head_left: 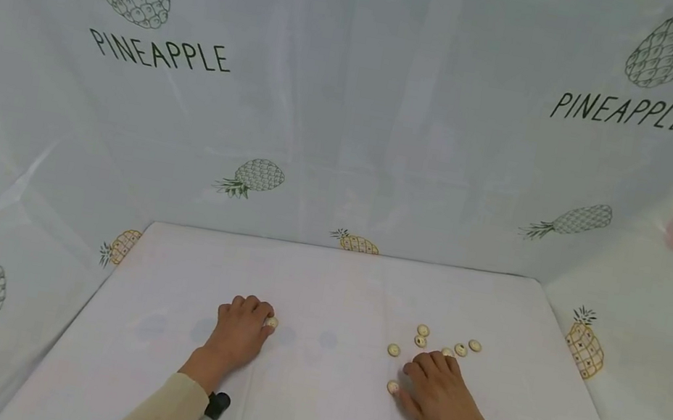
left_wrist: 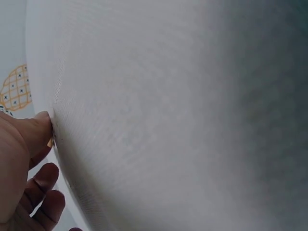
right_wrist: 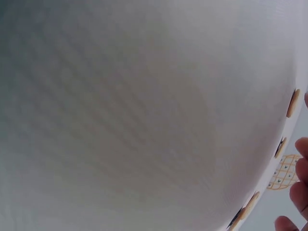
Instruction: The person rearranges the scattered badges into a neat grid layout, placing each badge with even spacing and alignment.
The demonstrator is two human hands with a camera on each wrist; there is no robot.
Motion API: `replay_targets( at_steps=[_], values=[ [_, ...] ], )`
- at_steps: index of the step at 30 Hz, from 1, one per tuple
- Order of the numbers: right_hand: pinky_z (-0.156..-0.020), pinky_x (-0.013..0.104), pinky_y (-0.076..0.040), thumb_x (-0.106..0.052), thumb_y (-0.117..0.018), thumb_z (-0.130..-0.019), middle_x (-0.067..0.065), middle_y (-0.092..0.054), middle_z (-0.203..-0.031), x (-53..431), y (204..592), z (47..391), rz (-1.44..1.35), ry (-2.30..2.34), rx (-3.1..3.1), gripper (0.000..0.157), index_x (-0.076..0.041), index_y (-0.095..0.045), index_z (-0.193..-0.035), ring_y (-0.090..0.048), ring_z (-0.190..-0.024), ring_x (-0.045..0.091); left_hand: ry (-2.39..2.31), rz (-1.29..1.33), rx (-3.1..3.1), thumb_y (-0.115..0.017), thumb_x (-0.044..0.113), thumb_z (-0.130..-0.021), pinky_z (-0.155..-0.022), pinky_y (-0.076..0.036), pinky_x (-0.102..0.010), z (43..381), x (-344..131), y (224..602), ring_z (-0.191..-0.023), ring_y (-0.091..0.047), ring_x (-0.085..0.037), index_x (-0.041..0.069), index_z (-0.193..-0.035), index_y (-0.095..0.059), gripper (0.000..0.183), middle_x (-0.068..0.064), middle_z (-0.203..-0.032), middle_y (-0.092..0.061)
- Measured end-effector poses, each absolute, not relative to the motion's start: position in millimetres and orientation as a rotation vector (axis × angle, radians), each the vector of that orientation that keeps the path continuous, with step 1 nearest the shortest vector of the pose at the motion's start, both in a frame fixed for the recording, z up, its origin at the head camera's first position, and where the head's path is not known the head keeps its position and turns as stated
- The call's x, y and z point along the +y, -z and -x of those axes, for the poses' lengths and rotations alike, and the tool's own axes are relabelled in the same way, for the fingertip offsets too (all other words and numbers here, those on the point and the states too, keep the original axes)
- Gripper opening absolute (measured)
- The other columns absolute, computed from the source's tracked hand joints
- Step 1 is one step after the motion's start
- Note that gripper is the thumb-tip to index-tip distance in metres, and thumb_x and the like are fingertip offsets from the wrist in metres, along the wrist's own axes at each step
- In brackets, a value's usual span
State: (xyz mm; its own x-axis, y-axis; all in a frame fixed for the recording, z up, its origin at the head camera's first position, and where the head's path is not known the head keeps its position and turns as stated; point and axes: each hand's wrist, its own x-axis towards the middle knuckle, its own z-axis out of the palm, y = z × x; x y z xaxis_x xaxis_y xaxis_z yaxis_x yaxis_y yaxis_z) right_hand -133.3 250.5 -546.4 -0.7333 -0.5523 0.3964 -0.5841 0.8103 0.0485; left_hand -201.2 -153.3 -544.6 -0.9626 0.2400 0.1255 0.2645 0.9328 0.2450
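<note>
On the left side of the white table, my left hand [head_left: 239,333] pinches a small round pale-wood disc [head_left: 272,322] between thumb and fingers. Only a sliver of that disc [left_wrist: 50,143] shows past the thumb in the left wrist view. Farther right, my right hand [head_left: 444,407] is low over the table with its fingers spread. Its thumb touches another disc [head_left: 393,387]. Beyond its fingertips lie several similar discs, among them a single one [head_left: 393,350] and a close pair [head_left: 421,336]. Another disc [head_left: 447,352] is partly covered by the fingers. Their dark markings are too small to read.
A white cloth covers the table [head_left: 330,290]. Behind it hangs a pale curtain [head_left: 352,110] printed with pineapples, which also runs down both sides. A disc [head_left: 475,346] lies farthest right in the group. Dark wrist camera mounts [head_left: 217,406] sit by the sleeves.
</note>
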Motion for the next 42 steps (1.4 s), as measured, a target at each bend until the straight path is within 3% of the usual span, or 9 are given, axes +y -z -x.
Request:
replay_targets(
  at_steps=[16,22,28,35,42],
  values=[
    [-0.083,0.038,-0.039,-0.037,-0.087,-0.087,-0.007,-0.058,-0.094,243.3,548.9,133.9,-0.896,-0.104,-2.6,0.028,-0.019,-0.067,-0.095,-0.047,-0.091,0.014,0.369,0.38,-2.996,-0.075,0.027,-0.099,-0.089,-0.044,-0.058,199.4,-152.1,539.1,-0.103,-0.054,-0.031,0.014,-0.108,-0.065,0.019,-0.007,-0.11,-0.063],
    [-0.081,0.038,-0.039,-0.046,-0.084,-0.089,-0.008,-0.056,-0.092,242.0,547.7,134.9,-0.889,-0.095,-2.61,0.033,-0.019,-0.066,-0.095,-0.045,-0.088,0.013,0.4,0.367,-3.008,-0.076,0.027,-0.099,-0.09,-0.043,-0.059,199.3,-151.7,537.0,-0.104,-0.053,-0.032,0.015,-0.105,-0.063,0.018,-0.007,-0.107,-0.062],
    [-0.083,0.036,-0.041,-0.03,-0.085,-0.09,-0.01,-0.063,-0.103,242.0,545.5,135.2,-0.936,-0.204,-2.643,0.022,-0.021,-0.071,-0.104,-0.049,-0.097,0.01,0.371,0.369,-3.013,-0.075,0.027,-0.099,-0.09,-0.045,-0.059,199.8,-152.0,537.9,-0.103,-0.054,-0.031,0.015,-0.106,-0.063,0.018,-0.007,-0.106,-0.062],
    [-0.08,0.035,-0.038,-0.035,-0.087,-0.087,-0.009,-0.062,-0.1,243.5,546.8,134.6,-0.884,-0.179,-2.66,0.025,-0.021,-0.071,-0.1,-0.047,-0.094,0.01,0.366,0.369,-3.023,-0.074,0.028,-0.1,-0.091,-0.044,-0.058,201.0,-152.1,540.2,-0.104,-0.053,-0.031,0.014,-0.107,-0.064,0.018,-0.006,-0.106,-0.061],
    [-0.081,0.032,-0.039,-0.024,-0.088,-0.086,-0.012,-0.063,-0.103,246.9,547.7,135.0,-0.945,-0.26,-2.614,0.021,-0.024,-0.074,-0.102,-0.048,-0.096,0.008,0.376,0.355,-3.025,-0.073,0.027,-0.101,-0.093,-0.044,-0.059,197.2,-150.4,537.0,-0.106,-0.054,-0.031,0.013,-0.11,-0.066,0.018,-0.007,-0.111,-0.063]
  ],
)
